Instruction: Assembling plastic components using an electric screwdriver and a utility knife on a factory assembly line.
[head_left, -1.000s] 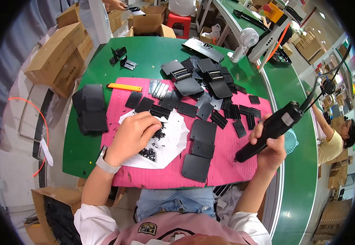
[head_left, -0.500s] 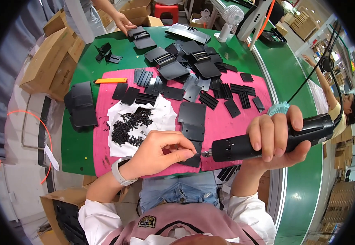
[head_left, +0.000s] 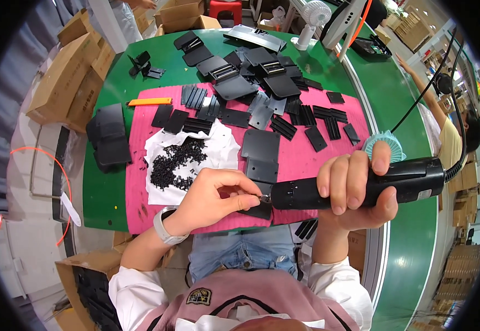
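My right hand [head_left: 356, 185] wraps around a black electric screwdriver [head_left: 300, 193], held level with its bit pointing left. My left hand [head_left: 220, 196] pinches a small black screw, mostly hidden by thumb and forefinger, right at the tip of the bit. Beneath the fingertips and the tool's nose lies a black hinged plate [head_left: 260, 146] on a pink mat [head_left: 140, 212]. Left of it, a heap of small black screws [head_left: 168, 168] rests on a white cloth [head_left: 226, 151].
Many black plates and slotted strips [head_left: 234, 88] are piled toward the back of the green table [head_left: 102, 204]. An orange-yellow cutter [head_left: 149, 101] lies at the mat's far left. A white fan [head_left: 309, 25] stands behind; a black cable [head_left: 458, 110] hangs at right. Another person stands at the far left.
The screwdriver has moved left, bringing its bit to my left fingertips. The other person's hand at the back has pulled away from the black plate there.
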`<action>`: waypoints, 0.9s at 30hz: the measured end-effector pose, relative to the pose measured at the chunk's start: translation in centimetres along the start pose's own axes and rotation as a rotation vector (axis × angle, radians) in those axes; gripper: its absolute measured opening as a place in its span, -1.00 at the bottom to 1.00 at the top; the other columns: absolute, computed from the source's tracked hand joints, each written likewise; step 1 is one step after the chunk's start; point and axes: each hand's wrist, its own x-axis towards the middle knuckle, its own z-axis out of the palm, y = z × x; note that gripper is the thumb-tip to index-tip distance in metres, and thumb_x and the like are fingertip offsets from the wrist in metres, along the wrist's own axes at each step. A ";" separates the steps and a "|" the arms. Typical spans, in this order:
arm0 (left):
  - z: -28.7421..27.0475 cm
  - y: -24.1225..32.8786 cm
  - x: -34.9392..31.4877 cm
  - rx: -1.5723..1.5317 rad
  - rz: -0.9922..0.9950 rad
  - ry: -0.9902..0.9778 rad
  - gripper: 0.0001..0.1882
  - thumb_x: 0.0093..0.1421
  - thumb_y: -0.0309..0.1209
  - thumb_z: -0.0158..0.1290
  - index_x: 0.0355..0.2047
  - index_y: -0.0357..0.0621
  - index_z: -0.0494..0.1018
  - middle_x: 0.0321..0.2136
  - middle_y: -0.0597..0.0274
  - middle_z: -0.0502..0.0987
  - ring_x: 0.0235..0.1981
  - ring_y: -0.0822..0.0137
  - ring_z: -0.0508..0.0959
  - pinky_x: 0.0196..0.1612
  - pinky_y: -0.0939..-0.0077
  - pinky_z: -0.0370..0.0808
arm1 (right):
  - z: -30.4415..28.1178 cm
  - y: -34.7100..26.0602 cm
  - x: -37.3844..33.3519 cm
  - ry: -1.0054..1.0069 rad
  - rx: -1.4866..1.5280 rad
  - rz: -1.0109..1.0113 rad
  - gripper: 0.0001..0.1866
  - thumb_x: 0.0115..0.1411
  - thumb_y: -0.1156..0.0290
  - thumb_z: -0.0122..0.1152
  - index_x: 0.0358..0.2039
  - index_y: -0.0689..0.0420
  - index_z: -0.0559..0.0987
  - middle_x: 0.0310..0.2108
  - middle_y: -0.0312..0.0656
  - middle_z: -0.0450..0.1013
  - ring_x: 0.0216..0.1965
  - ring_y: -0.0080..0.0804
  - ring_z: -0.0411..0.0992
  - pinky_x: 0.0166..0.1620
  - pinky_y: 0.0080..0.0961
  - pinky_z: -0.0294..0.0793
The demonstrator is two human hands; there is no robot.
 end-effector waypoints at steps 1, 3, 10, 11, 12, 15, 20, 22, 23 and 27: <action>0.0 -0.1 -0.1 0.019 0.009 0.015 -0.90 0.11 -0.56 0.17 -0.35 -0.35 0.56 -0.46 0.22 0.57 -0.46 0.52 0.55 -0.38 0.67 0.48 | 0.1 0.2 0.0 0.008 -0.001 0.008 -0.71 0.18 0.17 0.14 -0.22 0.01 0.30 -0.66 -0.43 0.33 -0.72 -0.59 0.32 -0.44 -0.52 0.39; 0.0 -0.2 -0.1 -0.012 -0.006 0.044 -0.89 0.12 -0.56 0.16 -0.35 -0.39 0.55 -0.46 0.18 0.58 -0.48 0.50 0.56 -0.38 0.66 0.49 | 0.2 0.4 0.2 0.019 0.005 0.027 -0.71 0.19 0.16 0.12 -0.21 0.01 0.30 -0.66 -0.42 0.30 -0.72 -0.60 0.29 -0.43 -0.51 0.37; -0.4 -1.1 0.5 0.257 0.247 0.191 -0.89 0.12 -0.52 0.17 -0.36 -0.32 0.56 -0.48 0.19 0.55 -0.51 0.46 0.52 -0.47 0.56 0.43 | -2.1 0.3 1.1 0.022 0.097 0.134 -0.66 0.18 0.16 0.11 -0.17 0.08 0.32 -0.66 -0.34 0.27 -0.73 -0.51 0.23 -0.49 -0.46 0.33; -0.3 -1.2 0.7 0.423 0.242 0.294 -0.91 0.09 -0.52 0.18 -0.37 -0.28 0.56 -0.49 0.20 0.54 -0.55 0.43 0.51 -0.50 0.54 0.41 | -2.4 0.1 1.2 -0.020 -0.046 0.127 -0.65 0.16 0.18 0.14 -0.16 0.10 0.32 -0.67 -0.33 0.27 -0.73 -0.51 0.23 -0.52 -0.49 0.31; -0.2 -1.3 0.8 0.594 0.235 0.400 -0.92 0.06 -0.53 0.18 -0.39 -0.24 0.56 -0.51 0.21 0.52 -0.59 0.39 0.49 -0.53 0.52 0.38 | -2.4 0.4 1.3 -0.033 -0.105 0.096 -0.64 0.12 0.27 0.20 -0.18 0.16 0.32 -0.68 -0.30 0.27 -0.74 -0.53 0.21 -0.59 -0.54 0.27; 0.3 -1.8 0.9 0.663 0.208 0.432 -0.93 0.05 -0.53 0.18 -0.42 -0.23 0.56 -0.51 0.21 0.51 -0.61 0.32 0.49 -0.54 0.51 0.39 | -2.7 0.5 1.2 -0.051 -0.321 0.123 -0.64 0.10 0.23 0.17 -0.19 0.12 0.31 -0.67 -0.35 0.28 -0.74 -0.54 0.23 -0.54 -0.53 0.27; 0.8 -2.6 1.4 0.675 0.244 0.427 -0.92 0.05 -0.53 0.18 -0.41 -0.22 0.55 -0.51 0.20 0.50 -0.63 0.33 0.48 -0.55 0.51 0.39 | -2.7 1.3 1.2 -0.025 -0.370 0.140 -0.63 0.09 0.28 0.19 -0.17 0.14 0.32 -0.67 -0.32 0.28 -0.72 -0.54 0.23 -0.55 -0.55 0.27; 1.0 -2.8 1.5 0.657 0.244 0.423 -0.92 0.06 -0.53 0.18 -0.40 -0.23 0.55 -0.50 0.20 0.50 -0.63 0.33 0.48 -0.55 0.51 0.39 | -2.6 1.4 1.3 -0.013 -0.355 0.155 -0.64 0.08 0.29 0.20 -0.19 0.15 0.32 -0.67 -0.32 0.28 -0.72 -0.54 0.22 -0.58 -0.56 0.26; 1.1 -2.8 1.5 0.618 0.228 0.412 -0.92 0.06 -0.54 0.18 -0.40 -0.24 0.55 -0.50 0.20 0.50 -0.63 0.34 0.48 -0.55 0.52 0.39 | -2.5 1.5 1.4 -0.003 -0.340 0.169 -0.65 0.08 0.30 0.22 -0.20 0.16 0.32 -0.67 -0.31 0.27 -0.72 -0.55 0.22 -0.60 -0.58 0.25; 1.3 -3.2 1.6 0.575 0.218 0.389 -0.93 0.05 -0.57 0.17 -0.41 -0.25 0.54 -0.48 0.19 0.49 -0.64 0.35 0.47 -0.56 0.51 0.38 | -2.7 2.3 1.8 -0.046 -0.437 0.187 -0.69 0.03 0.43 0.27 -0.34 0.19 0.30 -0.71 -0.30 0.26 -0.76 -0.57 0.18 -0.66 -0.61 0.23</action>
